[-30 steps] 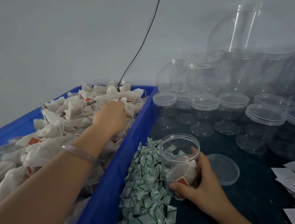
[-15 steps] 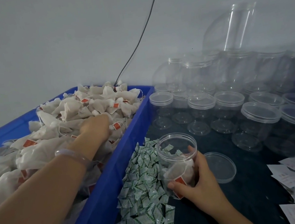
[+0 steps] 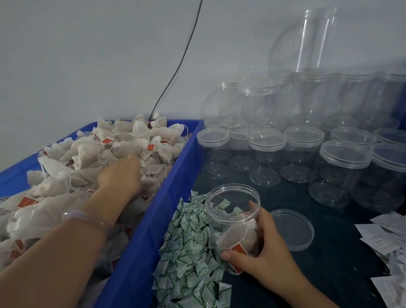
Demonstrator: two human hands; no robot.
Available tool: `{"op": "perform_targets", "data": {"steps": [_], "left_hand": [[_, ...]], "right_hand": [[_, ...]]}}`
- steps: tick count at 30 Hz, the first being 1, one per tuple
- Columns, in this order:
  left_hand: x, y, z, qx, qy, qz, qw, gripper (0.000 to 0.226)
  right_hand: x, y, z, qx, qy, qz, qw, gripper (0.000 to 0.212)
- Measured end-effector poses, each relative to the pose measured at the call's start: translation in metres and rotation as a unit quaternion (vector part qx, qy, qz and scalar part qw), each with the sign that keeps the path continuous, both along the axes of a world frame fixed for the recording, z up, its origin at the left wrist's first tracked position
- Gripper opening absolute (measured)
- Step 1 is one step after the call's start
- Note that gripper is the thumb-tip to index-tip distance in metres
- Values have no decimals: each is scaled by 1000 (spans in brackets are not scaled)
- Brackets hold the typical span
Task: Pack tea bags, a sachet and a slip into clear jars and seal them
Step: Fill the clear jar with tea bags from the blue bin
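Our right hand [image 3: 262, 254] curls round the open clear jar [image 3: 231, 209], a red-tagged tea bag [image 3: 235, 239] inside, beside crinkly green-printed sachets [image 3: 191, 257], print unreadable. Farther, our left hand [image 3: 120, 174] lies among gauzy tea bags [image 3: 81, 153] in the blue crate [image 3: 154, 226]; we cannot tell its grip.

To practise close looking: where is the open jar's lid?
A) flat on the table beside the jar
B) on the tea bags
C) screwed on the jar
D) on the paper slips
A: the lid lies flat on the dark table, just right of the open jar that the right hand holds.
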State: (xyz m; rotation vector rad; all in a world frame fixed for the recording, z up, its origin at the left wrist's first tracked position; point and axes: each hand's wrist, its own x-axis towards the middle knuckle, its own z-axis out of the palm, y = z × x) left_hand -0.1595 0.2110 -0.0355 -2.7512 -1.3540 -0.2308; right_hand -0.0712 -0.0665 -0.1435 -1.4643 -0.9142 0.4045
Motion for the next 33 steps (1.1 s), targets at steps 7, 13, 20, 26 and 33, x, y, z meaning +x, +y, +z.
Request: {"op": "perform_targets", "data": {"steps": [7,13,20,26,33], "left_hand": [[2,-26,37,-107,-236,-129,957,34],[21,-123,50,-268,-171,-325,891,31],[35,-137,21,-141,-73,-407,900,18],[32,-135,28,-113,-257,-388,878,11],[30,-123,34,-151,-255,-388,873,15]], "right_hand": [[2,0,-1,-10,-1,-9,1000,82],[1,0,1,-9,0,-12,1000,87],[0,0,2,-6,2,-5,1000,91],[0,1,2,-1,7,-9,1000,84],[0,0,1,1,5,-2,1000,87]]}}
